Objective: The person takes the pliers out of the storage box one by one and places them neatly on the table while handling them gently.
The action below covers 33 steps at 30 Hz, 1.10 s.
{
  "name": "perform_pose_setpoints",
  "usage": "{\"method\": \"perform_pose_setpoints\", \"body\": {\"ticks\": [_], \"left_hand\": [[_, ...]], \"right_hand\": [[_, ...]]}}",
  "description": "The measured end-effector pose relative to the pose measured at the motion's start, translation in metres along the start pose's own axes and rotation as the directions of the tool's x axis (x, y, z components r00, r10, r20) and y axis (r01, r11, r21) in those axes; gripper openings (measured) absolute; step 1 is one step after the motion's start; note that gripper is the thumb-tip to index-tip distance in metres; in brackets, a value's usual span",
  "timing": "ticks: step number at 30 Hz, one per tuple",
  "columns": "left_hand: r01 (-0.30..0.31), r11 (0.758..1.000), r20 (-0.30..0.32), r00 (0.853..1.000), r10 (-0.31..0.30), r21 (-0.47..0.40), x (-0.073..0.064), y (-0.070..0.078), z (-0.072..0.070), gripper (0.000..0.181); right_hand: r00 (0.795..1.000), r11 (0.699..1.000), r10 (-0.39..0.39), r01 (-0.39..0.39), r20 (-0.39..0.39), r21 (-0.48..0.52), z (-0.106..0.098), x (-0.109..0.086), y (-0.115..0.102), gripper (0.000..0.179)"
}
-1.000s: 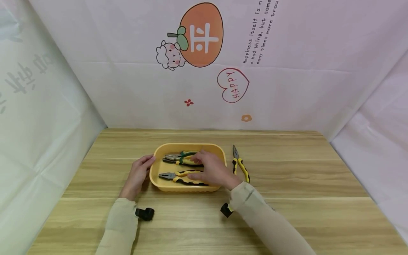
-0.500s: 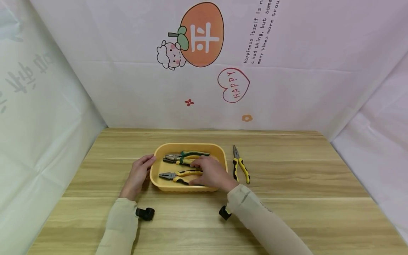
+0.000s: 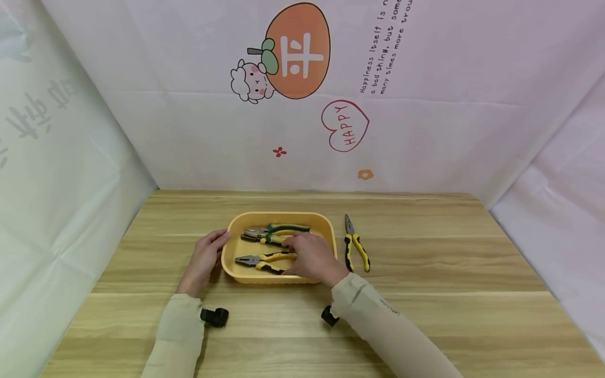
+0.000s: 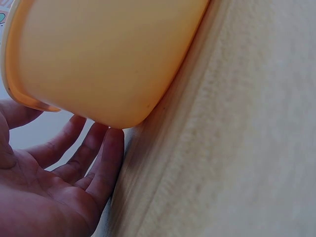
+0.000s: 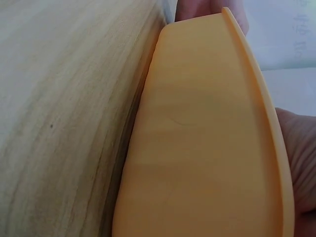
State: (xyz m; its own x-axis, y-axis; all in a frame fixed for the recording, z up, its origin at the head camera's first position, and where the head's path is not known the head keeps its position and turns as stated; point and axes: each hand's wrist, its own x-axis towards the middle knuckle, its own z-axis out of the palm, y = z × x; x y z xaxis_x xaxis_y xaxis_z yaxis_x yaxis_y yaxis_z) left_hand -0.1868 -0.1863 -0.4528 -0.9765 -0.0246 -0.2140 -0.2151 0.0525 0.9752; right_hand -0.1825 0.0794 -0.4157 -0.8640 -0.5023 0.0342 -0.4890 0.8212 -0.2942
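In the head view, a yellow plastic bin holds several pliers. Combination pliers with yellow-and-black handles lie along its near side, jaws to the left. My right hand reaches over the near rim with its fingers bent down around the handles, whose ends it hides. Behind them lie pliers with green-and-yellow handles, beside a second dark-jawed pair. My left hand holds the bin's left end; in the left wrist view the thumb is at the rim and the fingertips bear against the outer wall.
Long-nose pliers with yellow-and-black handles lie on the wooden table, just right of the bin. White printed cloth hangs behind the table and along both sides. A black wrist camera sits below each hand.
My right hand has lowered onto the handles of the near combination pliers and its fingers have drawn in around them. My left hand, the bin and the long-nose pliers stay in place.
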Motion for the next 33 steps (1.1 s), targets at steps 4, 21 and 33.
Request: {"method": "perform_pose_setpoints", "body": {"ticks": [4, 21, 33], "left_hand": [[0.003, 1.000, -0.001, 1.000, -0.003, 0.001, -0.0002, -0.0002, 0.0001, 0.050], [0.003, 1.000, -0.006, 1.000, -0.003, -0.011, -0.0008, 0.0018, 0.0013, 0.050], [0.008, 1.000, -0.001, 1.000, -0.008, -0.014, -0.0015, 0.0023, 0.0011, 0.050]], "right_hand": [[1.000, 0.997, -0.003, 0.004, 0.009, -0.075, -0.0003, 0.0003, -0.0025, 0.063], [0.998, 0.991, 0.016, -0.007, 0.063, -0.136, -0.0028, 0.0038, -0.0071, 0.052], [0.994, 0.992, 0.023, -0.009, 0.110, -0.128, -0.0014, 0.0068, -0.0061, 0.052]]}}
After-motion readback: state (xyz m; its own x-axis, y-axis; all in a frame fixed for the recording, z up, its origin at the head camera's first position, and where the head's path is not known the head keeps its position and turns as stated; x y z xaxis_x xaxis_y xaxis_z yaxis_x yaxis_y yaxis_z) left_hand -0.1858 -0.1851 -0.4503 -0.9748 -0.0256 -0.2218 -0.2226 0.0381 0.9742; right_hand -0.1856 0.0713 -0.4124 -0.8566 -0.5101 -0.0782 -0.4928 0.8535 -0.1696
